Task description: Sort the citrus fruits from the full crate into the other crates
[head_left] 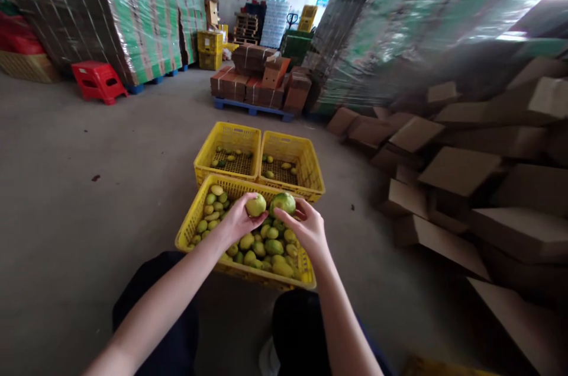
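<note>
Both my hands are raised above a yellow plastic crate [190,210] filled with green and yellow lemons [274,247]. My left hand [242,214] is closed around a yellow-green lemon [256,205]. Close beside it, my right hand [306,223] grips a larger, greener lemon [284,203] between thumb and fingers. Behind the full crate stand two more yellow crates, the left one [205,154] and the right one [313,166], each with a few lemons on its slatted bottom.
Empty cardboard boxes [459,170] lie heaped on the right. A red stool [100,81] stands at the left, near wrapped pallet stacks [146,15]. Ahead, flattened brown cartons [228,84] rest on a blue pallet [252,109]. My knees flank the front crate.
</note>
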`<state>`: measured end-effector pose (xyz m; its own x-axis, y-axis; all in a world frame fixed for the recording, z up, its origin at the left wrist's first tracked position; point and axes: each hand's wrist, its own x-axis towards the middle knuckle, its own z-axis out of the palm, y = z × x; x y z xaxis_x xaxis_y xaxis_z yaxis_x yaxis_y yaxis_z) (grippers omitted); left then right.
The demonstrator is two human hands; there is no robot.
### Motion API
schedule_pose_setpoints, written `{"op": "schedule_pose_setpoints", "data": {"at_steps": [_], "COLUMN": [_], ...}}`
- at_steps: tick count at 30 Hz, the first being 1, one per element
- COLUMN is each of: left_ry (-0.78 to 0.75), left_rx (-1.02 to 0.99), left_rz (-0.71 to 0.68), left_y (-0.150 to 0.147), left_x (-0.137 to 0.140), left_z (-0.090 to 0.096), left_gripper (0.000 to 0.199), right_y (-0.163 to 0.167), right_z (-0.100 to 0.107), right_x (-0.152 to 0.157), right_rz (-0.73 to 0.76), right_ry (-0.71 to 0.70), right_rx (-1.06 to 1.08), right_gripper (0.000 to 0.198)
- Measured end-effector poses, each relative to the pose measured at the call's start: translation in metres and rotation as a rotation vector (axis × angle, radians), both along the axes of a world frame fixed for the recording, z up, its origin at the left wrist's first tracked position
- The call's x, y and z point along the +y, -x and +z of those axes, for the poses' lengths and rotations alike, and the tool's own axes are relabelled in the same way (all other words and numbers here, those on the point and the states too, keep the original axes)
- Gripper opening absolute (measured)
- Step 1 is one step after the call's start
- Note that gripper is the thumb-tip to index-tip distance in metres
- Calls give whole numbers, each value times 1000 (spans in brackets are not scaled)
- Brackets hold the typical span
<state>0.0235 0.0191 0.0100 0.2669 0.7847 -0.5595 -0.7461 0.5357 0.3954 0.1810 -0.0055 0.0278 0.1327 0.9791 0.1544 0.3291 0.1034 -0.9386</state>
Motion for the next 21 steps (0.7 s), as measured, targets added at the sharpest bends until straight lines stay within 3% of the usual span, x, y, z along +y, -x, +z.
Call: {"op": "schedule_pose_setpoints", "data": {"at_steps": [4, 10, 21], "left_ry": [-291, -692, -1041], "left_rx": [53, 510, 809], "left_rz": [-81, -42, 84], "left_y": [4, 14, 24], "left_x": [-3, -4, -11], "left_z": [-4, -2, 0], "left_gripper": [19, 40, 57], "right_y": [-1, 2, 12], "right_z": [-6, -3, -10], "right_x": [2, -1, -7], "right_rz": [-8, -50, -10], "right_ry": [22, -35, -285], "right_rx": [42, 166, 188], "right_gripper": [48, 48, 57]}}
